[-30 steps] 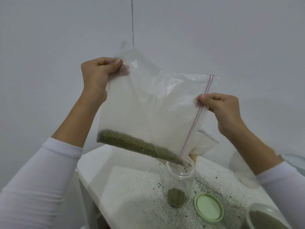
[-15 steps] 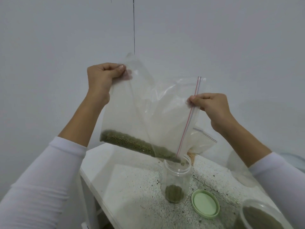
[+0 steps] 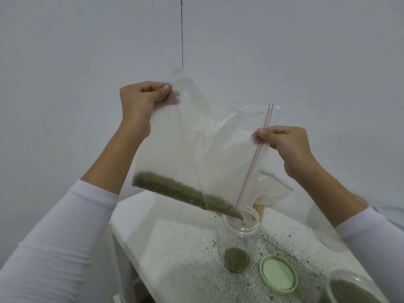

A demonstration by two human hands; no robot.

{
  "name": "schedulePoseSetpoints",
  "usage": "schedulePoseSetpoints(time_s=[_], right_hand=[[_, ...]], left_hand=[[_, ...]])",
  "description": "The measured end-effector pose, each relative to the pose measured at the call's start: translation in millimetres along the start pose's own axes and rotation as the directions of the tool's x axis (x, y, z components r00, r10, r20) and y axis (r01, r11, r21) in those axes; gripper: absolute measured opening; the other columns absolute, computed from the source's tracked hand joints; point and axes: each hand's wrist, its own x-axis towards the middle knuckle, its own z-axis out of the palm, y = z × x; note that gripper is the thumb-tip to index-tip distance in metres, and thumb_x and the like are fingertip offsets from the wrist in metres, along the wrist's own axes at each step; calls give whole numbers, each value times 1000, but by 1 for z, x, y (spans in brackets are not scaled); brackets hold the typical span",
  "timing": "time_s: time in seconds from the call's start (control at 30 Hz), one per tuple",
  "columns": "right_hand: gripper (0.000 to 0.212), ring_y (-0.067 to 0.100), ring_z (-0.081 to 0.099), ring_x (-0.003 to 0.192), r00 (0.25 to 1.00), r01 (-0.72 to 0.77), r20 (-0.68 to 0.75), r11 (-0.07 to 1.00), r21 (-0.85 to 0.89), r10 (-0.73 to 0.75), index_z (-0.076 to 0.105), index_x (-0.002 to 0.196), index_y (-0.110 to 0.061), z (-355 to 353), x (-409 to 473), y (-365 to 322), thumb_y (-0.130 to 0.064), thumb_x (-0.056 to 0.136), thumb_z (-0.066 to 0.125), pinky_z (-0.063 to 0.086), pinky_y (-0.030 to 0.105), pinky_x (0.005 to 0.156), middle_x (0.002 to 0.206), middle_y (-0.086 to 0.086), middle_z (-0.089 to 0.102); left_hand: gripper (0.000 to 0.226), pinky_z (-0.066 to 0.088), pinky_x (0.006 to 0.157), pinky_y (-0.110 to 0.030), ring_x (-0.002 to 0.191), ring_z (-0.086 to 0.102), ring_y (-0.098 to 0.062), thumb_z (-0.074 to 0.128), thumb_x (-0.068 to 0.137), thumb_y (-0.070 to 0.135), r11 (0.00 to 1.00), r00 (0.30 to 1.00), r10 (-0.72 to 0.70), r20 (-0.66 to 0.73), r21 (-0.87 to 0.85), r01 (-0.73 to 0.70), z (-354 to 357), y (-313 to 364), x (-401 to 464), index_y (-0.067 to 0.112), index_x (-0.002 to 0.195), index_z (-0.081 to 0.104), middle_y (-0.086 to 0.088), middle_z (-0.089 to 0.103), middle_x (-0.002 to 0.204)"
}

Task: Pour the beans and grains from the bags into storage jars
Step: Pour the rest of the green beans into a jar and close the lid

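Now the bag (image 3: 196, 154) sits much as half a second ago, low corner over the jar (image 3: 239, 239) mouth; beans (image 3: 175, 189) are trickling in, the pile in the jar barely grown. Left hand (image 3: 140, 101) fingers pinch the raised bottom corner; right hand (image 3: 284, 143) pinches the zip edge. Jar stands mid-table (image 3: 175, 248), lid (image 3: 278, 274) just beside it. Most beans are left: pour early.
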Motion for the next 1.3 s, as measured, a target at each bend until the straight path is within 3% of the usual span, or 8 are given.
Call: schedulePoseSetpoints(time_s=[0.23,0.33,0.43,0.57,0.87,1.0,1.1,1.3], right_hand=[[12,0,66,71,1000,-3,-8,1000,13,3,72,73,-10,2,0,2,-10,84,68,46,15,82,65,-9,71],[11,-3,65,69,999,17,-42,1000,14,-16,72,75,-9,2,0,3,-10,85,68,45,7,72,64,-10,70],[13,-1,66,72,1000,0,8,1000,0,0,72,73,-10,3,0,4,-11,85,68,46,10,77,66,-8,71],[13,-4,65,67,999,16,-36,1000,15,-15,71,73,-12,1,4,3,-11,85,68,43,4,67,62,-11,70],[13,2,67,76,1000,-14,12,1000,-2,14,72,72,-11,3,4,8,-13,84,69,46,19,87,70,-5,72],[13,1,66,73,998,2,-57,1000,21,-1,71,72,-11,3,6,8,-12,85,68,46,16,83,73,-3,71],[12,-2,65,72,1000,-13,4,1000,-16,14,72,73,-11,5,4,11,-13,85,68,44,11,76,76,-1,71],[12,-2,64,70,999,4,-42,1000,8,-4,71,73,-12,4,5,8,-12,85,68,43,5,68,75,-1,70]], left_hand=[[4,57,69,-30,67,71,-24,67,80,-7,1000,1000,9,18,13,-9,0,0,2,-4,78,67,-7,71,63],[4,57,69,-30,67,71,-24,67,81,-7,1000,1000,13,4,4,-13,2,-1,3,-4,78,67,-6,71,63],[5,57,68,-29,64,71,-22,67,80,-6,999,1000,-2,19,39,2,6,-2,2,-2,77,68,-6,71,64],[5,57,68,-30,64,70,-22,66,81,-7,1000,1000,26,-10,-10,-26,6,0,6,-4,78,67,-6,71,62],[5,56,66,-26,62,70,-20,66,81,-7,998,999,26,34,64,-28,9,-3,5,-3,78,67,-4,71,62],[5,56,67,-27,65,71,-21,66,82,-7,999,1000,28,11,17,-28,9,-5,8,-3,79,67,-4,70,61],[2,56,66,-26,64,71,-21,66,81,-6,998,997,18,71,65,-22,13,-7,5,-5,80,67,-5,72,64],[7,57,69,-31,64,71,-24,66,81,-7,1000,999,24,36,19,-24,15,-6,8,-2,76,67,-7,71,64]])
